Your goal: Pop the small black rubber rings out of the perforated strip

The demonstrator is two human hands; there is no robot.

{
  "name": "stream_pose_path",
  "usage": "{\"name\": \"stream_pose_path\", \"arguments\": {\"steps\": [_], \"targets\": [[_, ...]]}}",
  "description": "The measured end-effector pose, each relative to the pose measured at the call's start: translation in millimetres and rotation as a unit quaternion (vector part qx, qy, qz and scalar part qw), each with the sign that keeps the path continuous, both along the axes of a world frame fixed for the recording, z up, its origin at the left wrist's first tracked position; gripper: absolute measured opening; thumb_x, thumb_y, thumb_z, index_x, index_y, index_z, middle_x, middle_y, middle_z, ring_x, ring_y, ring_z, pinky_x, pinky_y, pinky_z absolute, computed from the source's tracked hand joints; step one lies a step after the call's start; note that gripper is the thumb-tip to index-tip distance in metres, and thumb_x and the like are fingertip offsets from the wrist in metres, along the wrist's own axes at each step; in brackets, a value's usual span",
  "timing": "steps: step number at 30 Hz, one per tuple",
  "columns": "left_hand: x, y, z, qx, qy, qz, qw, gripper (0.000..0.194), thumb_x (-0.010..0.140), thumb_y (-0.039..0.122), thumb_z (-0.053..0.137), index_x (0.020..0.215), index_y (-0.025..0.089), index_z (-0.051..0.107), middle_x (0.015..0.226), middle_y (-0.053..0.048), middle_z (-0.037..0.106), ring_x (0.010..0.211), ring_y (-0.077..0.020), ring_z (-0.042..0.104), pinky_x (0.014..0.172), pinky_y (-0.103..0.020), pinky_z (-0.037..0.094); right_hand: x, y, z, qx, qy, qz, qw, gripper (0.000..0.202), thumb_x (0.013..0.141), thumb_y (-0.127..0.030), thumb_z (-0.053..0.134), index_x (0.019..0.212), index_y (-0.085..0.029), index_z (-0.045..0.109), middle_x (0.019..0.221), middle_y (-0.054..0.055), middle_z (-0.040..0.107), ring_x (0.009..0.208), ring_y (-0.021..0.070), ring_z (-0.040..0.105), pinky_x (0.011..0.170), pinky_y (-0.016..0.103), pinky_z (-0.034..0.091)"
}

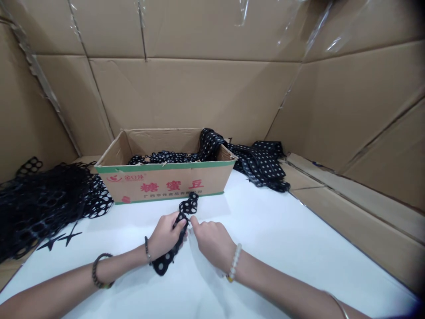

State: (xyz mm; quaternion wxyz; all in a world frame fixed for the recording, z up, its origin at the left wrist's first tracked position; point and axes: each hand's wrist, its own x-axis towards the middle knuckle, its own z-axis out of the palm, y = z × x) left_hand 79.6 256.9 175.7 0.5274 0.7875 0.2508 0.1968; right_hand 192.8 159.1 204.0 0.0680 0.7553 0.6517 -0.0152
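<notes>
A narrow black piece with pale round dots (pixel 162 264) lies across the grip of my left hand (pixel 167 235), whose thumb and fingers are closed on it. Its lower end hangs below the palm and its upper end reaches toward the cardboard box. Close on the right, my right hand (pixel 212 241) is curled, with thumb and forefinger at the piece's edge near my left thumb. What its fingertips hold, if anything, is too small to make out.
An open cardboard box (pixel 172 179) stands ahead with black perforated material (pixel 166 157) inside. Dotted black strips (pixel 260 164) drape over its right side. Black netting (pixel 43 204) is heaped at left, near black star-shaped pieces (pixel 69 238). Cardboard walls (pixel 199 95) surround the white table (pixel 265 230).
</notes>
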Motion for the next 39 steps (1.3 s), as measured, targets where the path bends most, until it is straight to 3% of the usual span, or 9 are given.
{"name": "stream_pose_path", "arguments": {"steps": [3,7,9,11,15,19,24,33,39], "targets": [[-3.4,-3.1,2.9,0.092,0.025,0.004,0.995,0.026,0.084,0.031,0.035,0.064,0.017,0.044,0.057,0.000,0.055,0.052,-0.0112,0.051,0.053,-0.021,0.039,-5.2,7.1,-1.3,0.003,0.012,0.004,1.000,0.032,0.074,-0.002,0.032,0.101,-0.012,0.044,0.073,0.009,0.060,0.068,0.0235,0.059,0.051,0.028,0.035],[-11.8,-20.8,7.2,0.190,0.053,-0.125,0.972,0.026,0.084,0.026,0.034,0.062,0.017,0.044,0.057,-0.001,0.054,0.050,-0.0116,0.048,0.053,-0.022,0.036,2.4,19.5,-7.5,0.013,0.019,-0.012,1.000,0.024,0.079,-0.008,0.033,0.100,-0.012,0.044,0.076,0.009,0.060,0.071,0.0240,0.059,0.053,0.028,0.036],[-14.5,-28.0,8.8,0.192,0.053,-0.166,0.966,0.026,0.085,0.026,0.034,0.063,0.017,0.046,0.058,-0.001,0.056,0.051,-0.0113,0.048,0.054,-0.022,0.036,12.7,22.2,-7.8,0.019,0.026,-0.017,0.999,0.020,0.080,-0.011,0.034,0.098,-0.013,0.044,0.075,0.008,0.060,0.072,0.0234,0.059,0.053,0.028,0.034],[-13.6,-27.0,9.2,0.136,0.043,-0.130,0.981,0.028,0.085,0.028,0.034,0.064,0.017,0.049,0.060,-0.001,0.058,0.052,-0.0108,0.050,0.055,-0.021,0.037,26.3,20.4,-3.9,0.023,0.035,-0.025,0.999,0.015,0.082,-0.015,0.034,0.092,-0.016,0.045,0.074,0.007,0.060,0.070,0.0221,0.058,0.052,0.026,0.032],[-3.9,-3.9,6.3,-0.006,0.023,0.012,1.000,0.031,0.083,0.038,0.037,0.067,0.014,0.051,0.061,-0.002,0.057,0.050,-0.0098,0.049,0.048,-0.019,0.037,48.6,9.8,11.1,0.052,0.049,-0.076,0.995,0.022,0.089,-0.025,0.021,0.091,-0.018,0.042,0.075,0.005,0.060,0.067,0.0197,0.057,0.049,0.025,0.026],[2.3,11.9,2.6,-0.066,0.018,0.043,0.997,0.031,0.080,0.042,0.041,0.070,0.014,0.049,0.059,-0.001,0.057,0.046,-0.0096,0.049,0.044,-0.019,0.038,40.7,4.4,11.7,0.081,0.101,-0.053,0.990,0.027,0.091,-0.029,0.016,0.092,-0.019,0.041,0.070,0.003,0.058,0.062,0.0165,0.054,0.049,0.025,0.022],[1.9,8.8,0.8,-0.051,0.010,0.040,0.998,0.028,0.081,0.039,0.041,0.070,0.014,0.047,0.062,-0.001,0.059,0.052,-0.0112,0.053,0.050,-0.021,0.042,19.5,5.5,-8.5,0.068,0.089,0.036,0.993,0.026,0.091,-0.028,0.017,0.089,-0.019,0.041,0.065,0.002,0.057,0.056,0.0158,0.052,0.048,0.025,0.017],[1.1,7.5,0.5,-0.032,0.021,0.036,0.999,0.026,0.082,0.037,0.038,0.071,0.015,0.048,0.062,0.000,0.059,0.054,-0.0129,0.054,0.051,-0.022,0.043,21.1,7.4,-13.6,0.088,0.058,0.038,0.994,0.024,0.091,-0.027,0.017,0.087,-0.018,0.039,0.062,0.002,0.055,0.053,0.0160,0.052,0.046,0.026,0.015],[-1.7,2.9,4.5,0.055,0.025,-0.005,0.998,0.026,0.083,0.032,0.037,0.069,0.016,0.050,0.061,0.000,0.060,0.054,-0.0112,0.052,0.056,-0.022,0.041,16.7,9.2,-15.4,0.065,0.056,0.026,0.996,0.019,0.088,-0.021,0.024,0.099,-0.018,0.039,0.063,0.003,0.056,0.052,0.0169,0.051,0.047,0.025,0.018]]}}
